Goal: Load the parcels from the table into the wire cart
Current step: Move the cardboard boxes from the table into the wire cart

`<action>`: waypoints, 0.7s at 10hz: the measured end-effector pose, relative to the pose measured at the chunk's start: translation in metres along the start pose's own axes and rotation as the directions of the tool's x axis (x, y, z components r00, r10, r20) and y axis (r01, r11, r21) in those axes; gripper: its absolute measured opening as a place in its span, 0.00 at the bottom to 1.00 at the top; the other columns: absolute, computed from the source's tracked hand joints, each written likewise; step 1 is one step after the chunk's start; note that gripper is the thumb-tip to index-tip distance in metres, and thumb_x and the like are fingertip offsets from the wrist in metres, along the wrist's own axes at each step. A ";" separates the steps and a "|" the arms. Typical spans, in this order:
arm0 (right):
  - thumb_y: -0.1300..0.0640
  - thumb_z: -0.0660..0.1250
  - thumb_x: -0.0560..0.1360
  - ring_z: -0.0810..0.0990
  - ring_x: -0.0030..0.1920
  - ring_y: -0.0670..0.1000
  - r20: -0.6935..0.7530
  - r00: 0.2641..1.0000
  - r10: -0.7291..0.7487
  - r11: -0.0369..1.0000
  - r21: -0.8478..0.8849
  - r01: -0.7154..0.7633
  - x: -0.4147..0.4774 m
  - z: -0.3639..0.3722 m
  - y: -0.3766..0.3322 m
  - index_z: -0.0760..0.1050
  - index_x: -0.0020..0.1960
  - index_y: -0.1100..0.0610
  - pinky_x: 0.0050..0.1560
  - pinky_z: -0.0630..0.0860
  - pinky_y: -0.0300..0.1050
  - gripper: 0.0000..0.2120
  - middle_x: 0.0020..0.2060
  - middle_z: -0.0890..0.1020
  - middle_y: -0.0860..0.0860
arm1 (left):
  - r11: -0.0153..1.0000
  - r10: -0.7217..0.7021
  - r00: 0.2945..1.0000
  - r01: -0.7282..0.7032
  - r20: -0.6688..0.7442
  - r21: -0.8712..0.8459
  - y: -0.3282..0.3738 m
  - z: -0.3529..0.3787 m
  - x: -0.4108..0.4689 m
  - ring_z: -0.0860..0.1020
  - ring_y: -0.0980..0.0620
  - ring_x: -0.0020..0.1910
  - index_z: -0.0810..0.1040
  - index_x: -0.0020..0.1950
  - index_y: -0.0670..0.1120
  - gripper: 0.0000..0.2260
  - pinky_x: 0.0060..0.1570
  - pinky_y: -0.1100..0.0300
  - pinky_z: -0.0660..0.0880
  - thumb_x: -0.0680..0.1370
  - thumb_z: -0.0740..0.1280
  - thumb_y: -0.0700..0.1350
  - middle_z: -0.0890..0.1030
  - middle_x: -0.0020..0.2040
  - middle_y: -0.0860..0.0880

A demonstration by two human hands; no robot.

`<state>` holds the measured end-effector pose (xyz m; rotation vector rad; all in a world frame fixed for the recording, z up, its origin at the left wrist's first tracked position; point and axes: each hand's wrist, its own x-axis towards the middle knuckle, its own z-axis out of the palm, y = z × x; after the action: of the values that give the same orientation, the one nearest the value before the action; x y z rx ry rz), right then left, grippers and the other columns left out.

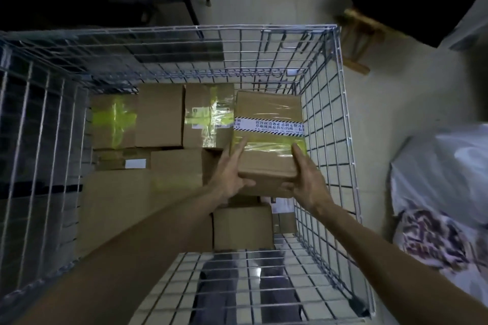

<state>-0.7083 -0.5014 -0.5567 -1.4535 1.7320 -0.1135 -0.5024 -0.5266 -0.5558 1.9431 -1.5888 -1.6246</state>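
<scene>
gripping a taped parcel, both hands apparently inside the wire cart.

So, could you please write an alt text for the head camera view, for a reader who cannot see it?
Seen from above, a person's left hand and right hand hold a taped cardboard parcel inside a wire cart, near its right wall. Several other cardboard parcels already lie in the cart.
</scene>
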 end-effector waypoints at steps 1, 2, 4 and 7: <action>0.66 0.72 0.73 0.70 0.64 0.50 -0.034 0.999 0.016 1.000 0.024 -0.015 0.034 0.019 0.031 0.45 0.80 0.44 0.63 0.71 0.35 0.48 0.72 0.63 0.54 | 1.000 0.026 1.000 -0.026 0.009 -0.005 -0.025 0.018 0.043 0.55 0.46 0.78 0.50 0.80 0.62 0.53 0.70 0.57 0.61 0.66 0.79 0.38 0.49 0.81 0.48; 0.68 0.69 0.74 0.67 0.56 0.43 -0.047 0.998 0.042 0.997 0.071 -0.039 0.071 0.035 0.055 0.45 0.80 0.43 0.48 0.62 0.30 0.47 0.72 0.61 0.53 | 1.000 0.025 1.000 -0.025 0.001 -0.018 -0.048 0.033 0.080 0.53 0.46 0.79 0.49 0.79 0.65 0.54 0.71 0.56 0.60 0.67 0.80 0.39 0.47 0.82 0.48; 0.69 0.66 0.75 0.69 0.63 0.50 -0.114 0.993 -0.007 0.996 0.092 0.018 0.126 0.061 0.077 0.47 0.79 0.41 0.61 0.69 0.30 0.45 0.76 0.58 0.54 | 0.986 0.116 0.984 -0.097 -0.139 0.134 -0.081 0.051 0.137 0.58 0.43 0.77 0.46 0.79 0.66 0.54 0.74 0.44 0.62 0.66 0.81 0.48 0.54 0.81 0.47; 0.59 0.69 0.76 0.65 0.71 0.49 -0.096 0.995 -0.041 0.988 0.146 0.055 0.164 0.080 0.078 0.55 0.78 0.41 0.73 0.58 0.46 0.38 0.78 0.57 0.51 | 0.900 0.172 0.972 -0.090 -0.158 0.426 -0.104 0.044 0.171 0.56 0.38 0.77 0.42 0.79 0.64 0.53 0.74 0.37 0.57 0.68 0.78 0.57 0.56 0.80 0.43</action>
<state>-0.7103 -0.5800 -0.7385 -1.3997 1.7238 -0.3343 -0.4993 -0.5928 -0.7491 2.0463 -2.0620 -1.0685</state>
